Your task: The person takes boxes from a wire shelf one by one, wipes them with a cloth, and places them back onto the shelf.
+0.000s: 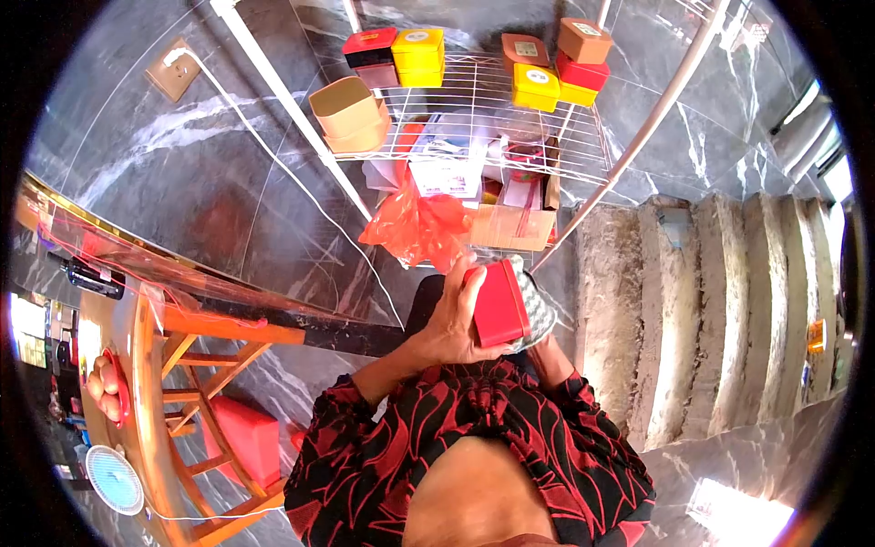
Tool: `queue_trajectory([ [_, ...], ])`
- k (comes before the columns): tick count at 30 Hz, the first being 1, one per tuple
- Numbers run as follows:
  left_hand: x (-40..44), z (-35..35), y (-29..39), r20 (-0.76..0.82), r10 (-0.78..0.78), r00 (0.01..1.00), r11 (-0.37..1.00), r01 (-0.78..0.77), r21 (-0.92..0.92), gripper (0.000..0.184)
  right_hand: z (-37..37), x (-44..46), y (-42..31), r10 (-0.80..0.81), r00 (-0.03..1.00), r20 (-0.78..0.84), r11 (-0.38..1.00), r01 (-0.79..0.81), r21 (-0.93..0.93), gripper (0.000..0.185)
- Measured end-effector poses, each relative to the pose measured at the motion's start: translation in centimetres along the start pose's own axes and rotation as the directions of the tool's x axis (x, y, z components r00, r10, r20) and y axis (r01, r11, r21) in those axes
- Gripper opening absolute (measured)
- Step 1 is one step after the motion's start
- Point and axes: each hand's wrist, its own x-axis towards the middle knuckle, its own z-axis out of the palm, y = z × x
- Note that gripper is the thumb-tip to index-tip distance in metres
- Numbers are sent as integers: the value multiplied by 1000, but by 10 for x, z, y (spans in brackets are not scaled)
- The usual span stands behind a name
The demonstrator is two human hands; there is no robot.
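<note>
No text, brand or number can be read; pale round labels stand on the left yellow tin (pixel 419 59) and the right yellow tin (pixel 535 87), too small to read; the brown tin (pixel 524 53) and brown box (pixel 584 41) bear small illegible labels; the white carton (pixel 446 178) has blurred reddish print.

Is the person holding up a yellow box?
No, the box in the person's left hand is red; the yellow boxes are on the wire rack.
</note>
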Motion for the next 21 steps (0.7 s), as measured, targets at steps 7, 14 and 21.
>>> queue_trajectory([
  [7,1,-2,-1,-125,-94,988,994,85,-72,102,7,-3,-1,-100,995,1,979,98,-181,48],
  [14,-10,3,-22,134,-521,843,432,396,-810,87,18,-2,-18,-27,1000,-15,999,28,18,54],
  [21,-22,10,-25,235,-530,815,259,419,-870,86,11,1,19,12,999,-46,999,-14,-30,38],
])
